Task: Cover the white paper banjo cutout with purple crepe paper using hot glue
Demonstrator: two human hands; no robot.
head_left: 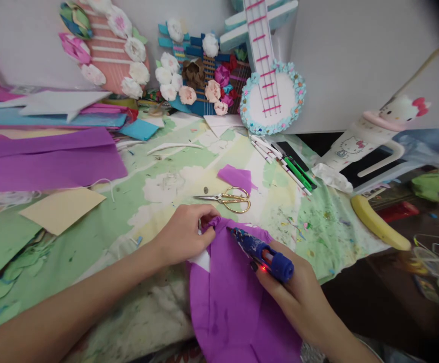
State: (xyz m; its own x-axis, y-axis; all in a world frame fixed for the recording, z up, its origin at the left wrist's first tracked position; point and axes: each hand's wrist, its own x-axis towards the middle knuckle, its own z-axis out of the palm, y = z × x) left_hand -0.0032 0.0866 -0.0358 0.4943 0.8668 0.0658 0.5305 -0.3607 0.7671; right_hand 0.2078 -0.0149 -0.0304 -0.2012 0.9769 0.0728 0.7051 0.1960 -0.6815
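My left hand (187,232) pinches the gathered upper edge of a piece of purple crepe paper (230,297), which hangs over the table's near edge. Some white shows beneath the paper near my fingers. In my right hand (295,282) is a blue glue gun (261,254), its red light lit. The dark nozzle points left and sits at the paper's top edge, close to my left fingertips; whether it touches is unclear. Just beyond lie gold-handled scissors (236,200), partly spread, beside a purple scrap (235,176).
Purple paper sheets (49,164) and a cream card (63,209) lie left. Flower-trimmed paper instruments (195,75) lean at the back, beside a blue-edged banjo shape (272,96). Pens (280,161), a white tumbler (359,141) and a banana (378,222) stand or lie right.
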